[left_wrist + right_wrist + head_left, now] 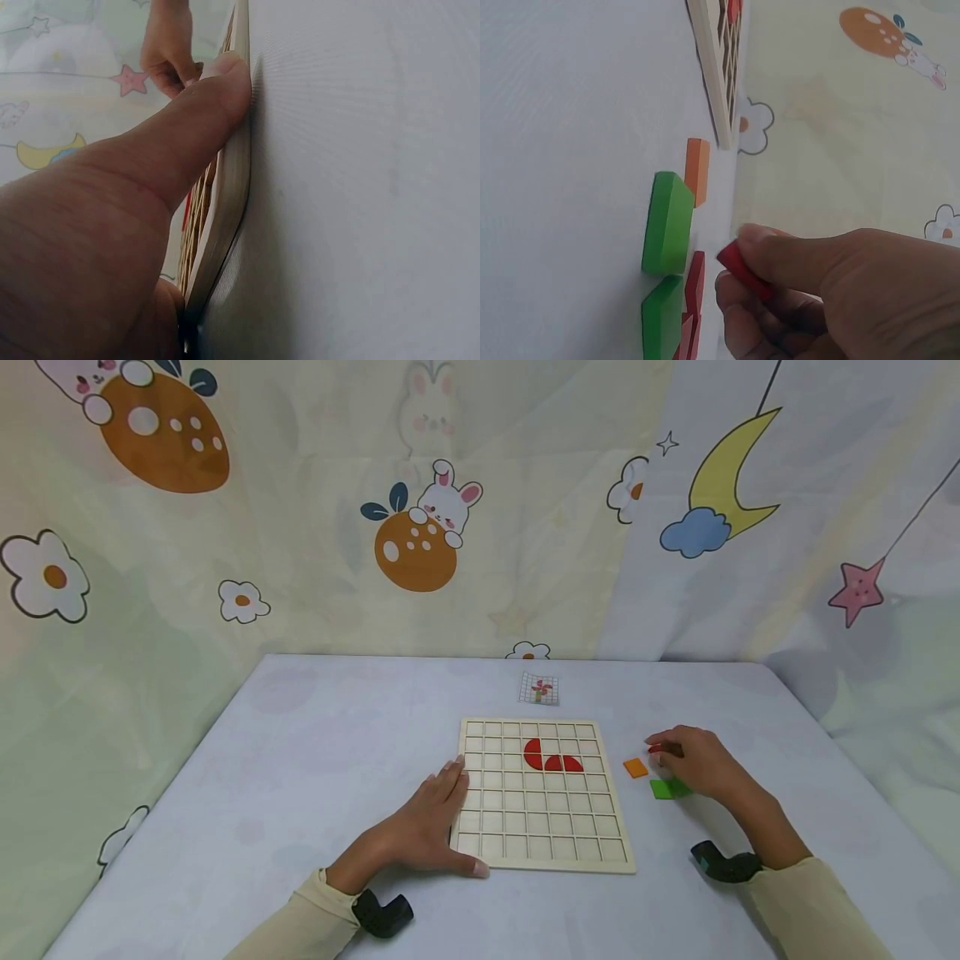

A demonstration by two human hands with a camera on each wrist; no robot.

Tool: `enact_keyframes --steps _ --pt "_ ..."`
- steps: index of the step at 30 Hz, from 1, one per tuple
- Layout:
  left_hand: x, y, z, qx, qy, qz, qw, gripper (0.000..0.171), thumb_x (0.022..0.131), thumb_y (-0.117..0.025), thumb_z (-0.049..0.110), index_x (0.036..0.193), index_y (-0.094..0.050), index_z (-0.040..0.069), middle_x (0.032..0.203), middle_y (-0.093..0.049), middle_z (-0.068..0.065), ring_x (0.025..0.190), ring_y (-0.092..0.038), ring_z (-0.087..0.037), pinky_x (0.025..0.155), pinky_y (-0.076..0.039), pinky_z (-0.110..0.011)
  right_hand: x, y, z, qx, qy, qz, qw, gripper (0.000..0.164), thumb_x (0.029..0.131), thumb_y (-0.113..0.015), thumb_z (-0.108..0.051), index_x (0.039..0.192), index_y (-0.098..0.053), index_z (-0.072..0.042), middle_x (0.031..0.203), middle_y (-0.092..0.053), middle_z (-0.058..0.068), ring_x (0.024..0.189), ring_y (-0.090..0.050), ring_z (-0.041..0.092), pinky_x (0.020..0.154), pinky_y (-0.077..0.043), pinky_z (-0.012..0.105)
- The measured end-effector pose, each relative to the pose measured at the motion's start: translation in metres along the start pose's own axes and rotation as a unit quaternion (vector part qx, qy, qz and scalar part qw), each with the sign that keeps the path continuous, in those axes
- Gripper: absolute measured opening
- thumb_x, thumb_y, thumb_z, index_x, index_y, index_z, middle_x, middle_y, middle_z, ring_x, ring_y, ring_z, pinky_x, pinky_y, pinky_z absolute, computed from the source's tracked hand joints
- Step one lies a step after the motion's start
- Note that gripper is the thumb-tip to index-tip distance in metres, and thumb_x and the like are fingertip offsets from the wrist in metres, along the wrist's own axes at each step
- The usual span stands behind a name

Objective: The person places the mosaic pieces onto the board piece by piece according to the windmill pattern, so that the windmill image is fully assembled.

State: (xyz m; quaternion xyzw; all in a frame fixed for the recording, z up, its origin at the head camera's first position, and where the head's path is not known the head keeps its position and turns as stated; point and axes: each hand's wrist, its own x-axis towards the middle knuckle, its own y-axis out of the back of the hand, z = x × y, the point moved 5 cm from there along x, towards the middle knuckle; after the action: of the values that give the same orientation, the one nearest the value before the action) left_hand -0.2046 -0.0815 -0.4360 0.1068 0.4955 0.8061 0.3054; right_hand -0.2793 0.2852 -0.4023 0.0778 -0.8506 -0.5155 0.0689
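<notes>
A square-gridded wooden board (516, 823) lies on the table, with three red curved-edged pieces (532, 755) in its far cells. My left hand (423, 827) rests against the board's left side, fingers straight, its thumb on the near edge. To the right of the board, my right hand (697, 760) pinches a small red block (742, 270) between thumb and fingers, held above the table. Under and beside that hand lie an orange block (635, 767), two green blocks (667, 225) and more red blocks (694, 283), largely hidden by the hand in the head view.
A small card (539, 689) with a pinwheel picture on a grid lies beyond the board. The pale table (337, 735) ends at a cartoon-printed cloth (315, 510) hanging behind it. Black bands with camera pieces (384, 914) sit on both wrists.
</notes>
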Motion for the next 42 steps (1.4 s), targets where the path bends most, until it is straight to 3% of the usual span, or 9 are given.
enact_keyframes --steps 6,12,18,22,30,33,39,42 --pt "0.001 -0.001 -0.001 0.007 0.005 -0.004 1.0000 0.127 0.072 -0.067 0.074 0.154 -0.006 -0.003 0.161 0.007 -0.016 0.147 0.005 -0.028 0.115 -0.007 -0.049 0.001 0.003 -0.005 0.013 0.004 0.033 0.999 0.021 0.092 -0.062 0.003 0.111 -0.069 0.006 0.093 -0.061 0.010 0.082 -0.054 0.024 0.072 -0.049 0.039" --pt "0.000 0.000 0.000 0.005 0.000 -0.002 1.0000 0.128 0.072 -0.067 0.074 0.154 -0.006 -0.004 0.161 0.007 -0.016 0.147 0.006 -0.028 0.115 -0.007 -0.050 0.001 0.003 -0.012 0.026 0.024 0.039 0.999 0.021 0.093 -0.061 0.002 0.111 -0.070 0.003 0.096 -0.066 0.010 0.085 -0.058 0.025 0.077 -0.050 0.043" --pt "0.000 -0.001 0.000 -0.002 -0.006 0.000 1.0000 0.127 0.073 -0.069 0.071 0.153 -0.006 -0.006 0.161 0.007 -0.018 0.147 0.005 -0.030 0.115 -0.007 -0.052 0.001 0.003 -0.016 0.050 0.039 0.057 0.996 0.027 0.093 -0.059 0.004 0.119 -0.065 0.004 0.095 -0.062 0.011 0.075 -0.059 0.021 0.064 -0.049 0.031" --pt "0.000 -0.001 -0.001 -0.005 -0.006 0.003 1.0000 0.127 0.073 -0.069 0.071 0.153 -0.007 -0.005 0.161 0.006 -0.018 0.147 0.005 -0.029 0.115 -0.007 -0.051 0.001 0.002 -0.021 0.074 0.050 0.074 0.993 0.026 0.092 -0.058 0.004 0.118 -0.066 0.004 0.095 -0.061 0.011 0.074 -0.064 0.021 0.058 -0.050 0.031" --pt "0.001 -0.002 -0.003 0.001 0.000 0.000 1.0000 0.127 0.073 -0.067 0.074 0.154 -0.007 -0.003 0.161 0.007 -0.015 0.147 0.006 -0.028 0.115 -0.007 -0.050 0.004 -0.004 -0.029 0.143 0.039 0.012 0.989 0.021 0.093 -0.064 -0.006 0.112 -0.072 0.001 0.106 -0.071 0.014 0.090 -0.069 0.024 0.075 -0.054 0.029" --pt "0.001 -0.001 -0.002 -0.001 -0.003 0.002 1.0000 0.127 0.073 -0.067 0.073 0.154 -0.006 -0.004 0.161 0.007 -0.016 0.147 0.006 -0.028 0.115 -0.007 -0.051 0.006 -0.005 -0.032 0.172 0.030 -0.005 0.985 0.022 0.093 -0.066 -0.006 0.113 -0.072 0.000 0.105 -0.072 0.012 0.093 -0.068 0.026 0.074 -0.054 0.026" --pt "0.000 -0.002 -0.003 0.001 -0.003 0.000 1.0000 0.127 0.073 -0.068 0.073 0.154 -0.006 -0.003 0.161 0.007 -0.015 0.147 0.006 -0.027 0.115 -0.007 -0.050 0.009 -0.011 -0.037 0.208 0.011 -0.024 0.978 0.022 0.093 -0.066 -0.007 0.112 -0.072 -0.001 0.094 -0.072 0.012 0.076 -0.064 0.025 0.066 -0.053 0.027" --pt "0.001 -0.002 -0.004 0.003 -0.001 -0.001 1.0000 0.127 0.072 -0.067 0.073 0.154 -0.006 -0.002 0.161 0.007 -0.015 0.147 0.007 -0.026 0.115 -0.006 -0.050 0.010 -0.011 -0.041 0.199 0.018 -0.019 0.980 0.022 0.094 -0.064 -0.007 0.114 -0.071 0.001 0.101 -0.071 0.015 0.083 -0.068 0.023 0.073 -0.055 0.030"
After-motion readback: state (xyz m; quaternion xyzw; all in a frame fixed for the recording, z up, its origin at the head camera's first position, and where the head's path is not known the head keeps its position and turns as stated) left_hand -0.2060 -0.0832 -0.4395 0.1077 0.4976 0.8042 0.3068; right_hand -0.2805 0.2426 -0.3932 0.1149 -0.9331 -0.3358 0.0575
